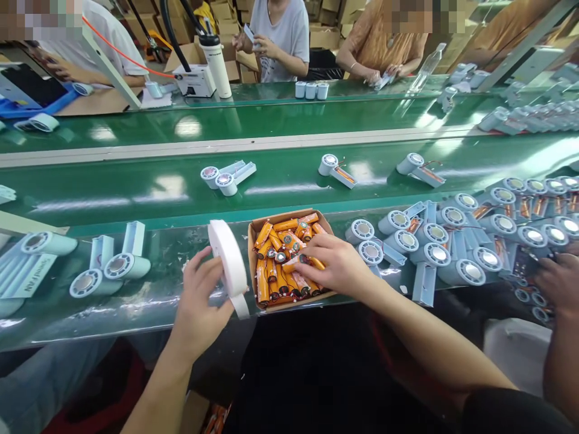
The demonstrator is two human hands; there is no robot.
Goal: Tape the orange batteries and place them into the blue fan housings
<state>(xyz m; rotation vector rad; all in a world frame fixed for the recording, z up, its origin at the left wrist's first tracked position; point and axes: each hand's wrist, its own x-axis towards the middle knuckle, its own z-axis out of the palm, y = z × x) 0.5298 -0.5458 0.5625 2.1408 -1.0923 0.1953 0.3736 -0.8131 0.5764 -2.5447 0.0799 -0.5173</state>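
Observation:
My left hand (199,310) grips a roll of white tape (234,259), held on edge with a loose end hanging at its bottom. To its right, a cardboard box (252,265) full of orange cylindrical batteries (262,283) sits at the bench's near edge. My right hand (341,265) reaches over the box from the right, its fingers closed on one orange battery (294,263). Part of that battery is hidden by the fingers. Several batteries in the box have white patches on them and thin wires.
Light-blue fan housings crowd the bench on the right (434,253), with more on the left (122,265). Several lie on the green conveyor belt (280,181). At the far right is a co-worker's hand (561,277). Other people sit across the line, near a clear bottle (427,66).

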